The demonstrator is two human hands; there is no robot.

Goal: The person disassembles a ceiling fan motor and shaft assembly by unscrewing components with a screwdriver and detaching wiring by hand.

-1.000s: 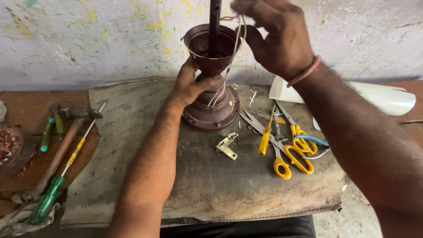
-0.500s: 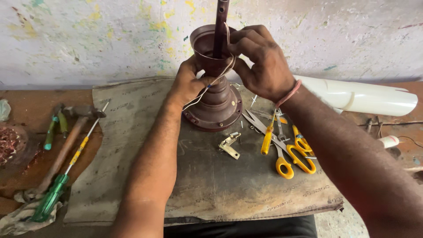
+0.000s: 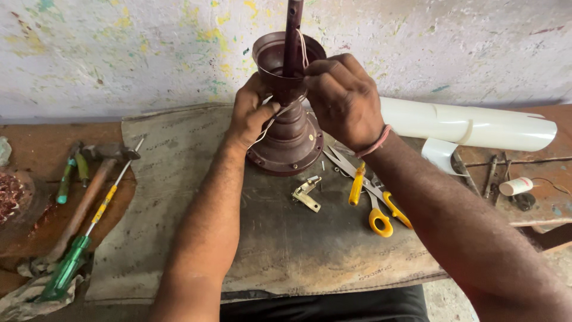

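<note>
From the head view, we close our left hand (image 3: 253, 116) around the neck of the brown fan housing (image 3: 287, 128) standing upright on the grey mat (image 3: 179, 197), thumb pinching a white wire (image 3: 268, 122). Our right hand (image 3: 342, 98) clasps the housing's cup, fingers curled, beside the rod (image 3: 292, 30). Yellow-handled scissors (image 3: 372, 200) lie near.

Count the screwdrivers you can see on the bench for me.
2. A long green-handled screwdriver lies at the near left beside the hammer; a smaller green one lies at the far left. More may hide under the arms.
</note>
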